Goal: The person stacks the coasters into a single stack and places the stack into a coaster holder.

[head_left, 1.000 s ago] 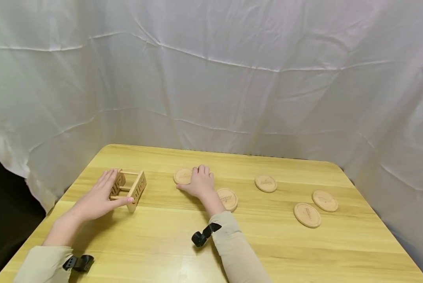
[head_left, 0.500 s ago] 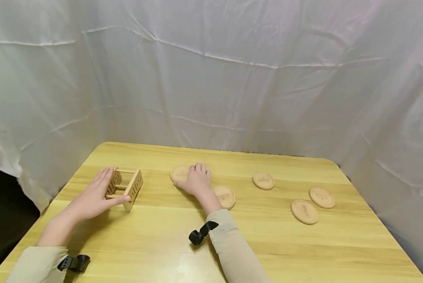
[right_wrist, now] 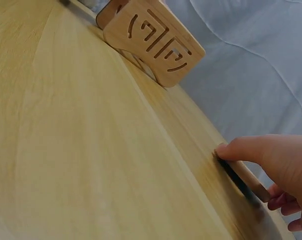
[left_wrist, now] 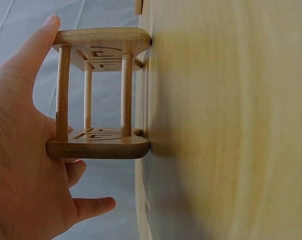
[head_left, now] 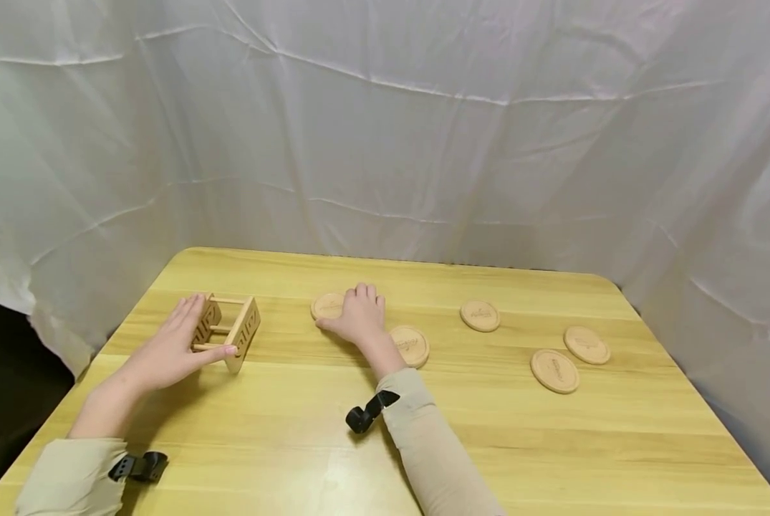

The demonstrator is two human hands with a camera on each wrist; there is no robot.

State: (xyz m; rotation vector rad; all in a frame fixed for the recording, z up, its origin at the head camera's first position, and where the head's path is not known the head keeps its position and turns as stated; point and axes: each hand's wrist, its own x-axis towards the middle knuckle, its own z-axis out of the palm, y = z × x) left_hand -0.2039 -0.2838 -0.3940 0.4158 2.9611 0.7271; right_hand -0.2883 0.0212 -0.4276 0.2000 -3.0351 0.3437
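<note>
In the head view my left hand [head_left: 165, 351] spans a small wooden coaster holder [head_left: 246, 331] on the left of the table. Its thumb presses one cut-out side panel and its fingers lie along the other. The left wrist view shows the holder's panels joined by round dowels [left_wrist: 63, 95], with no coaster between them. To the right, my right hand [head_left: 359, 315] pinches a round wooden coaster [head_left: 327, 306] between thumb and fingers, partly covering it. A dark shadow lies under this coaster's edge [right_wrist: 250, 181] in the right wrist view.
Another coaster [head_left: 410, 347] lies close beside the right wrist. Farther right on the wooden table [head_left: 294, 444] are a coaster [head_left: 480, 315] toward the back and two more, one [head_left: 555, 370] nearer and one [head_left: 587, 345] beyond it. A pale curtain [head_left: 385, 143] hangs behind.
The head view has shifted slightly. Both hands keep their places, the left on the holder and the right at the same coaster.
</note>
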